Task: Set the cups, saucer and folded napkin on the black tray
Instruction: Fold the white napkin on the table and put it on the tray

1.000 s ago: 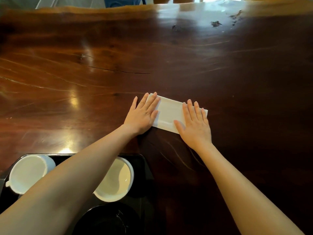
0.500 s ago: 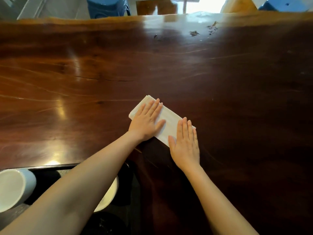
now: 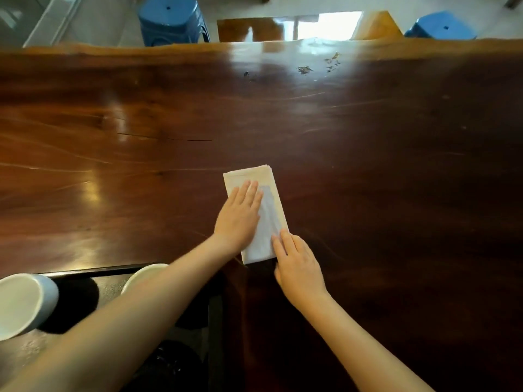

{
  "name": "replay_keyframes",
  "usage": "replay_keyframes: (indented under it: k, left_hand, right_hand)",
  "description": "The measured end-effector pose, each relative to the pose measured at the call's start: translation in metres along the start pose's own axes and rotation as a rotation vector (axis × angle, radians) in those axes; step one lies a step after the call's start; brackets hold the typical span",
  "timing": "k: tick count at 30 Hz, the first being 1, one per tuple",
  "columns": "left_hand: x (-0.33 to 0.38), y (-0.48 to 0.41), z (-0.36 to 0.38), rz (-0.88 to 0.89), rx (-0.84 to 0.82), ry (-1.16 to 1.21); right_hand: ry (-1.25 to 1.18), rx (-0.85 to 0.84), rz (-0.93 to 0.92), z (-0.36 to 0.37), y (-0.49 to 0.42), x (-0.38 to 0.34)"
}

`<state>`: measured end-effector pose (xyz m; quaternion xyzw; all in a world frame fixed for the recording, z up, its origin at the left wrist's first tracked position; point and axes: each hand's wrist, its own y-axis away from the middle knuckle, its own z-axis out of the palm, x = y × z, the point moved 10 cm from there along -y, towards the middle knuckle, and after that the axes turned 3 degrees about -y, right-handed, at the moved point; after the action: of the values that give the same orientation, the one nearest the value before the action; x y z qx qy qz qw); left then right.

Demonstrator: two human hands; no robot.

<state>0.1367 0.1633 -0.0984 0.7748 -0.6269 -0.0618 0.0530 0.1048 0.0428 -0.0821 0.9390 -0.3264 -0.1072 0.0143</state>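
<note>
While both hands are lying flat and open on it, the folded napkin [image 3: 264, 210] is resting on the dark wooden worktop [image 3: 368, 165], just beyond the right end of the black tray [image 3: 93, 271]. The left hand [image 3: 239, 216] is pressing its palm on the napkin's left side, hiding that edge, with nothing clasped in its grip. The right hand [image 3: 298, 264] is touching the near right corner with its fingertips [image 3: 278, 240], its grip likewise released. The left forearm is crossing over the tray and covering much of it. One white cup [image 3: 24, 302] is sitting at the tray's left end, cut off by the picture's edge. A second white cup [image 3: 141, 275] is showing only a sliver of rim behind the forearm. Something dark and round near the bottom is too dim to make out. Two blue stools [image 3: 172, 19] are standing past the far edge.
</note>
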Motion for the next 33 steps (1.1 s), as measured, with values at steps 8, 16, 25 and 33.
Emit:
replay_keyframes:
  k: [8,16,25,33]
  left_hand:
    - [0.014,0.04,0.031,0.083,-0.273,0.211]
    - [0.016,0.061,0.012,0.257,-0.494,0.519]
    - [-0.033,0.046,0.0,-0.188,-0.118,1.078]
    - [-0.057,0.03,0.008,-0.497,0.165,1.268]
  right_hand:
    - [0.217,0.159,-0.266,-0.022,-0.005,-0.015]
    - [-0.572,0.069,0.075,-0.034,-0.012,0.031]
    - [-1.074,-0.136,0.12,-0.027,-0.054,0.049]
    - [-1.081,-0.003,0.235,-0.012,-0.094,0.054]
